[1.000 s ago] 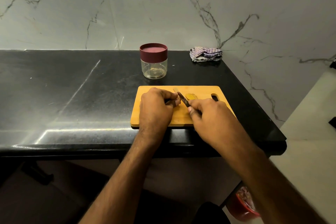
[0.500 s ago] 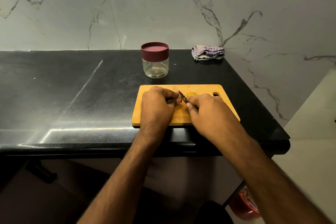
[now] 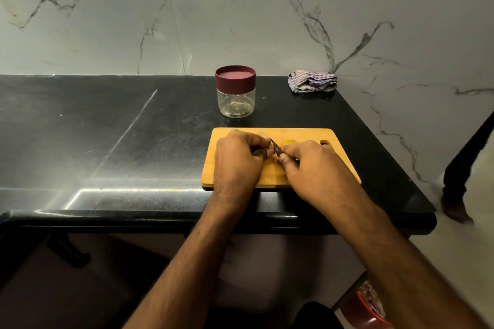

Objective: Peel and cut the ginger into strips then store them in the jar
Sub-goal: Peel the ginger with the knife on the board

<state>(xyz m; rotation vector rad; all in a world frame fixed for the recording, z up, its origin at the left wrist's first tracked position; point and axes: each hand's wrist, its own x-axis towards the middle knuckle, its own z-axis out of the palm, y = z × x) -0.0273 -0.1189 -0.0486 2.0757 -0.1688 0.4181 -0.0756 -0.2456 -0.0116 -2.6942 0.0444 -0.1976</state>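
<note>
On the black counter lies a wooden cutting board (image 3: 342,168). Over its middle my left hand (image 3: 236,160) grips a small piece of ginger (image 3: 263,153), mostly hidden by the fingers. My right hand (image 3: 312,165) holds a knife (image 3: 275,147), its blade angled up-left against the ginger. A small yellow heap of ginger bits (image 3: 290,141) lies on the board just behind my right hand. Behind the board stands a clear jar (image 3: 235,103) with its maroon lid on.
A crumpled checked cloth (image 3: 312,81) lies at the counter's back right corner by the marble wall. The counter ends just right of the board. A person's foot (image 3: 454,205) stands on the floor at right, and a red bin (image 3: 366,304) sits below the counter.
My right hand has drawn the knife closer to my left hand, so the blade shows shorter between them. The camera view has shifted slightly.
</note>
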